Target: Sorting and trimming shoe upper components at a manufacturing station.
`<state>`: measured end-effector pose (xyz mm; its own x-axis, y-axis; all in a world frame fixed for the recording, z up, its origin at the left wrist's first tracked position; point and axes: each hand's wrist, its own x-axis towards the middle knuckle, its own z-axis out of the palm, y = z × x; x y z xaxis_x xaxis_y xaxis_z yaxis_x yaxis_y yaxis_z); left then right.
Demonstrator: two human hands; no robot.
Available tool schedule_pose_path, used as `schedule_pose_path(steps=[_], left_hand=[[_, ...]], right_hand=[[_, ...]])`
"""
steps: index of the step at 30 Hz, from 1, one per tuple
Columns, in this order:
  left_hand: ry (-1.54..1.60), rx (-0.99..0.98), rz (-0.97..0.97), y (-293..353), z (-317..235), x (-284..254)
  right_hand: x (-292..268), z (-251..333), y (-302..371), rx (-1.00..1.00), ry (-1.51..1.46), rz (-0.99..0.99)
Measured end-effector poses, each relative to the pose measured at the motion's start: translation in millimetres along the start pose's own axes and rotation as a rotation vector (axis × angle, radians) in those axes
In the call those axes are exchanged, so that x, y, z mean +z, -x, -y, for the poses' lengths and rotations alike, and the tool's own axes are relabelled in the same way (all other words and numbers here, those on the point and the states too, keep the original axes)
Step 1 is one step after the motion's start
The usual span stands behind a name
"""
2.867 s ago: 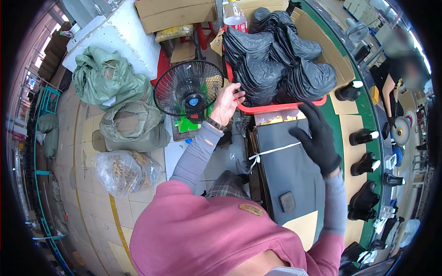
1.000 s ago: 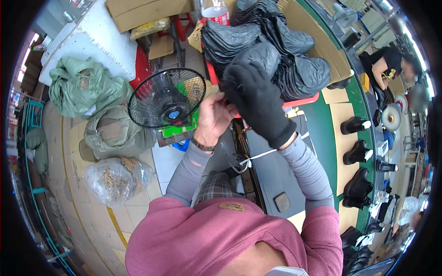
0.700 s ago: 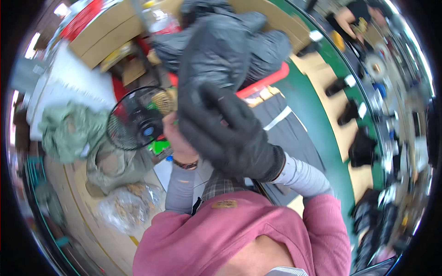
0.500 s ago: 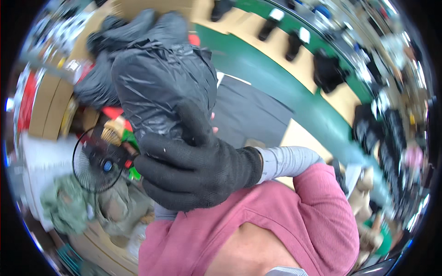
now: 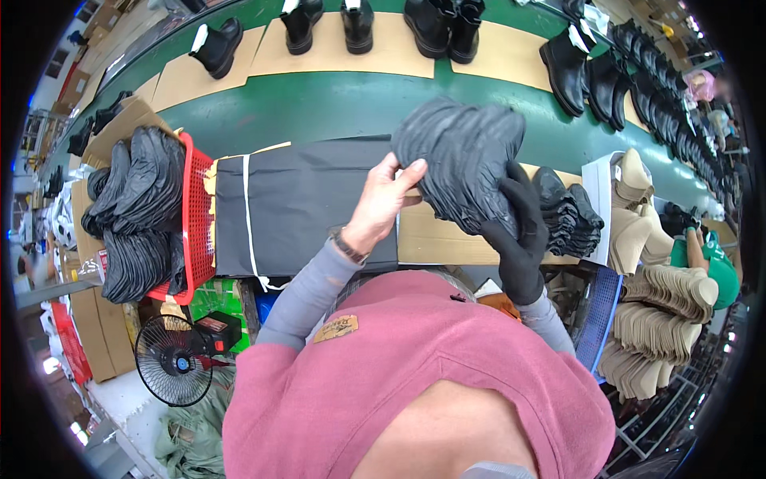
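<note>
A stack of black, foot-shaped pieces with wrinkled surfaces, like insoles (image 5: pixel 459 156), is held up over the workbench in front of me. My bare left hand (image 5: pixel 381 199), with a dark band at the wrist, grips its left edge, thumb on the near face. On the other side my right hand (image 5: pixel 523 235), in a black knit glove, is closed round the stack's lower right edge. More black stacks (image 5: pixel 570 211) lie on the bench just right of the glove. At the left, a red plastic basket (image 5: pixel 195 211) bears similar black bundles (image 5: pixel 144 191).
Black sheets (image 5: pixel 311 203) with a white tie lie on the bench. Black boots (image 5: pixel 431 28) stand on cardboard along the green surface beyond. Beige foot-shaped pieces (image 5: pixel 654 311) are piled at the right by a blue crate (image 5: pixel 600 319). A fan (image 5: pixel 174 359) is low left; another person (image 5: pixel 718 267) is far right.
My view has turned from the basket side to the bench's middle. The black stack has moved right, away from the basket. My left hand, mostly hidden before, now shows on it.
</note>
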<state>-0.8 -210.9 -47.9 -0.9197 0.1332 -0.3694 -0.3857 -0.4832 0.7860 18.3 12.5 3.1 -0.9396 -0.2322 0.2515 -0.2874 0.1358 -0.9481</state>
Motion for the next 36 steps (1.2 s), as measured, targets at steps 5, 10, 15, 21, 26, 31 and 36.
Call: schedule_pose_path(steps=[5, 10, 15, 21, 26, 31, 36], left_hand=[[-0.518, 0.238, -0.079, -42.3, 82.0, 17.5], [-0.586, -0.278, -0.199, -19.9, 132.2, 26.7], [-0.321, -0.517, -0.066, 13.8, 84.9, 16.9], [-0.501, 0.002, 0.05, 81.8, 12.7, -28.1], [-0.381, 0.492, -0.524, 128.7, -25.1, -92.7], [-0.465, 0.781, -0.914, 185.3, -21.8, -148.5], [-0.453, 0.736, -1.123, 235.6, -2.9, -184.9]], right_hand=[[-25.8, -95.4, 41.9, 0.211, -0.137, -0.021], [-50.5, -139.7, 45.0, 0.273, 0.111, 0.162], [-67.2, -132.6, 23.5, 0.245, 0.169, 0.27], [-51.0, -114.4, -25.6, 0.088, 0.537, 0.101], [67.0, -37.4, -110.9, -0.051, 0.222, 0.289], [302.1, 44.5, -129.2, -0.414, 0.066, 0.876], [512.8, 71.2, -60.3, -0.743, -0.162, 1.209]])
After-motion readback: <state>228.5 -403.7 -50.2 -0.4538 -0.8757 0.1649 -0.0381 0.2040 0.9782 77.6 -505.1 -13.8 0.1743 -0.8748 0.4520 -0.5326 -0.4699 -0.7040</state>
